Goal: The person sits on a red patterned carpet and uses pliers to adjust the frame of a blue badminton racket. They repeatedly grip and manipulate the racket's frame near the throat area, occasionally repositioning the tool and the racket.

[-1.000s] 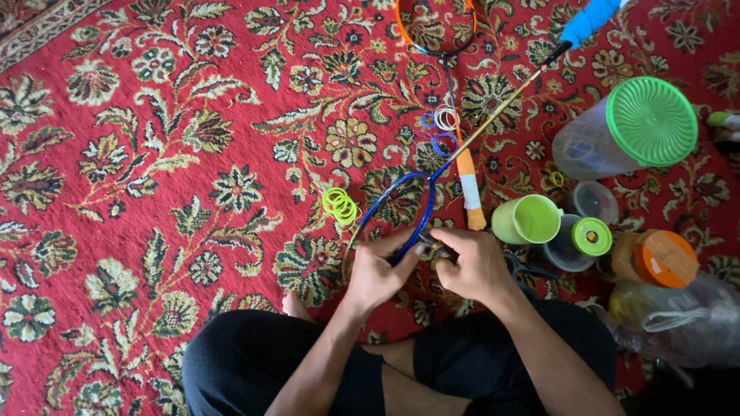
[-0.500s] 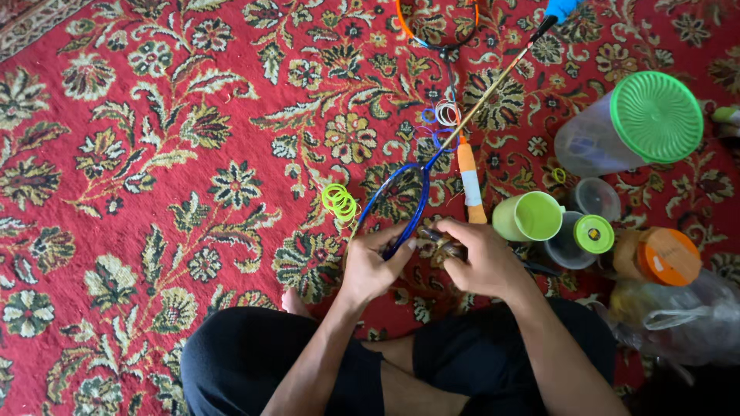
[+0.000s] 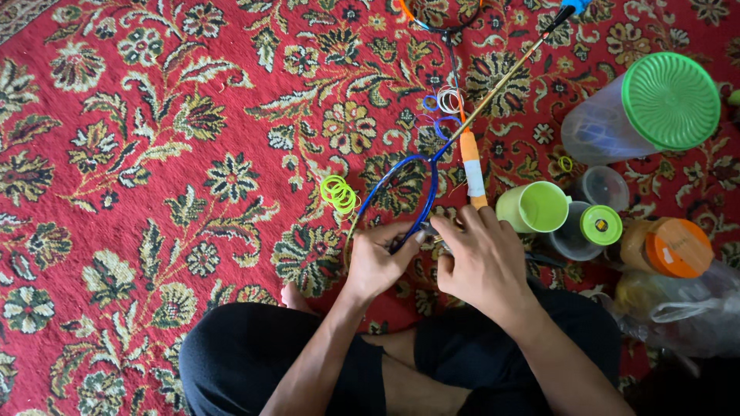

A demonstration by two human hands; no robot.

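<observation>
Where 2 hands [image 3: 432,258] meet, 1 blue racket [image 3: 416,192].

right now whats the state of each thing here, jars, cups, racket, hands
left hand: closed on the blue racket frame
right hand: fingers curled at the frame, grip hidden
large clear jar: on its side, green lid on
lime green cup: on its side, open
small clear jar: green lid on
orange-lidded jar: closed
lime green coil: loose on the carpet
</observation>
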